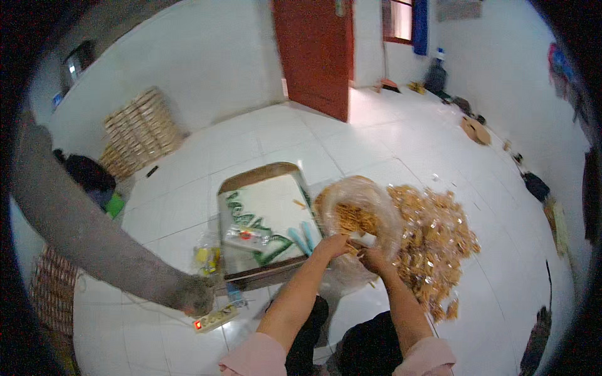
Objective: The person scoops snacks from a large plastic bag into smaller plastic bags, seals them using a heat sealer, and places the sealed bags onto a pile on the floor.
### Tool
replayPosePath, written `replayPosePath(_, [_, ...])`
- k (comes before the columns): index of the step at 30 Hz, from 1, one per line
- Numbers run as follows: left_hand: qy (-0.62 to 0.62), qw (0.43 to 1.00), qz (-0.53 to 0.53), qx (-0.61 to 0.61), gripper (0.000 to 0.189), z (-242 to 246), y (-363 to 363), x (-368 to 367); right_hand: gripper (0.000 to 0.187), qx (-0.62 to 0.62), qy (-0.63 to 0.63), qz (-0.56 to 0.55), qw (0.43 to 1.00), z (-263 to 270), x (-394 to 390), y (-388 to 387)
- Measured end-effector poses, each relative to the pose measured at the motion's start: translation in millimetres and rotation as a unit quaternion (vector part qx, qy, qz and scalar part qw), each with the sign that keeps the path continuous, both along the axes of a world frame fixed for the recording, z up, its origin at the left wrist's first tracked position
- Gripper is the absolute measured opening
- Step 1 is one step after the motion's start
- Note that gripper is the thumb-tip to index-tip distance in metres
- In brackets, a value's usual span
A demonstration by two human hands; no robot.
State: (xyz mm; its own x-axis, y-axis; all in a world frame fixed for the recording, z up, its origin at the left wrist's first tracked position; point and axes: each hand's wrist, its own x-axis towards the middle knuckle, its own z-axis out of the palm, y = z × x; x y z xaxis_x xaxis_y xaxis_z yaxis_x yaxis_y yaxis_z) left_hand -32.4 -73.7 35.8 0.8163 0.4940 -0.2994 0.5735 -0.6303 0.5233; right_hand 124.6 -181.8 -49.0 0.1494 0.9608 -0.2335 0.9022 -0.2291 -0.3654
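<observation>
In front of me a large clear plastic bag (pixel 390 221) stands open, its rim rolled outward, with brown stick-shaped snacks (pixel 355 217) inside. Both my hands meet over its near rim. Between my left hand (pixel 335 245) and my right hand (pixel 374 260) is a small white object (pixel 366 238), gripped by the fingers of both; blur hides what it is exactly. Right of the bag, a wide heap of small clear packets of snacks (pixel 430 244) spreads over the floor.
Left of the bag lies a shallow tray (pixel 261 174) with a printed sheet, light-blue tongs or similar tool (pixel 301 238) and a plastic packet (pixel 247 236). A power strip (pixel 216 319) with a lit red switch is nearby. Stacked packets (pixel 141 127) lean against the wall beyond.
</observation>
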Motion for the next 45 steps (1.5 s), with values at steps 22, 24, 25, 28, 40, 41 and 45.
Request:
replayPosePath(22, [-0.002,0.930,0.232,0.285,0.062,-72.5,61.2,-263.7,0.015,0.249,0.520,-0.221,0.787,-44.2,-311.6,159.7])
replayPosePath(24, [0.003,0.922,0.237,0.305,0.061,-76.5,58.9,-267.7,0.018,0.213,0.495,-0.231,0.810,-40.3,-313.3,162.8])
replayPosePath(25, [-0.007,0.915,0.248,0.317,0.061,-78.1,58.3,-267.4,0.021,0.185,0.466,-0.244,0.830,-35.5,-311.9,163.3])
replayPosePath(28, [-0.022,0.914,0.258,0.312,0.061,-81.2,58.0,-266.1,0.017,0.186,0.514,-0.216,0.809,-38.1,-310.1,167.7])
replayPosePath(40, [-0.049,0.927,0.270,0.257,0.086,-78.8,54.8,-265.2,0.023,0.226,0.343,-0.207,0.888,-22.2,-313.0,170.2])
replayPosePath(41, [-0.044,0.928,0.271,0.251,0.089,-79.9,55.0,-267.1,0.023,0.226,0.344,-0.208,0.888,-20.3,-314.7,169.9])
replayPosePath(45, [-0.067,0.942,0.278,0.178,0.092,-68.2,56.7,-266.0,0.019,0.250,0.318,-0.169,0.899,-26.2,-308.6,172.5])
